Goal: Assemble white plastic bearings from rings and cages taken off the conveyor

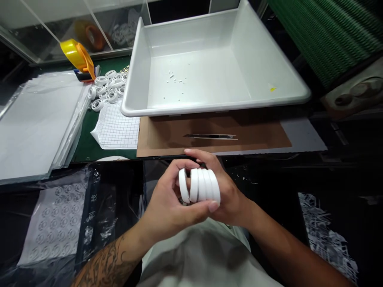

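Several white plastic rings point(205, 185) are lined up on edge in a row between my two hands, in front of my body. My left hand point(167, 199) is closed around the left end of the row, its thumb stretched along the underside. One ring at that end tilts slightly apart from the others. My right hand point(230, 193) wraps the right end from behind, with most of its fingers hidden by the rings. Just beyond the hands, a slim dark pen-like tool point(211, 136) lies on a brown board point(161, 139).
A large white tub point(203, 107) with small white scraps inside stands behind the board. To its left are loose white rings point(111, 95), a gridded paper sheet point(119, 127), a yellow tape dispenser point(76, 56) and bagged sheets point(36, 123). White trimmings point(326, 239) lie at lower right.
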Available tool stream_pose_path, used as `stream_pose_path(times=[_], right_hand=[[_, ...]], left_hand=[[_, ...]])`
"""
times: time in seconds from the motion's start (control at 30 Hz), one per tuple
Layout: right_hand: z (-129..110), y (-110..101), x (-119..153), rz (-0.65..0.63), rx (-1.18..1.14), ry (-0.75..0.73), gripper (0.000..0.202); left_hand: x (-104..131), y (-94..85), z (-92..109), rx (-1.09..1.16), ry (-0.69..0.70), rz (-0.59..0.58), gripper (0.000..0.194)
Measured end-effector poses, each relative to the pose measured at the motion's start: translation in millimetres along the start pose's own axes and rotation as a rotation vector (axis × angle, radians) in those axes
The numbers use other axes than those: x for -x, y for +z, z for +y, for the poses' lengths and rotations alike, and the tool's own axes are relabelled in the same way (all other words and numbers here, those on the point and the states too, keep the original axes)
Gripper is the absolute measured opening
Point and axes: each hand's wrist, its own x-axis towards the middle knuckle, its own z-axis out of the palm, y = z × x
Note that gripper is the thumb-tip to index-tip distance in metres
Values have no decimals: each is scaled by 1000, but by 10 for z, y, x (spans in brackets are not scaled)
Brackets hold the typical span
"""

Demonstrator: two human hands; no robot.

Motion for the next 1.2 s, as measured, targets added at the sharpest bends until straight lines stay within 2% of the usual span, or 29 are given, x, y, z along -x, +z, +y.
stream_pose_path(times=[0.07,0.13,0.2,0.3,0.37,0.43,0.47,0.53,0.6,0.67,0.8,0.9,1.0,1.13,1.2], right_hand=[[-14,-66,18,-80,-42,40,32],[-27,-139,64,-119,-109,83,27],[-34,-186,132,-54,-188,157,25],[-46,-143,232,107,-353,411,34],[-66,-44,261,99,-469,590,50],[-93,70,250,57,-563,683,58],[-106,119,234,55,-604,700,55],[-128,186,195,66,-714,709,49],[-146,210,160,50,-852,713,45],[-172,211,131,21,-948,727,41],[-267,223,82,-45,-1018,795,46],[-355,266,60,-52,-1030,847,47],[-418,315,46,-24,-1050,813,41],[-455,351,20,8,-1059,741,33],[-466,361,12,15,-1049,741,32]], left_hand=[[-23,-30,-17,13,47,30,63],[-22,-82,-32,-31,106,66,60],[-5,-144,-48,-175,171,117,55],[19,-214,-82,-609,303,163,51],[17,-231,-99,-954,429,83,46],[6,-232,-98,-1221,541,-42,38],[2,-232,-88,-1306,586,-91,38],[7,-240,-52,-1364,649,-116,49],[32,-260,-14,-1289,680,-114,68],[70,-281,-9,-1094,675,-111,80],[151,-266,-150,-545,542,-36,71],[187,-198,-280,-274,451,72,61],[196,-143,-324,-154,453,117,54],[207,-122,-289,-56,489,105,54],[228,-115,-263,-48,464,114,52]])
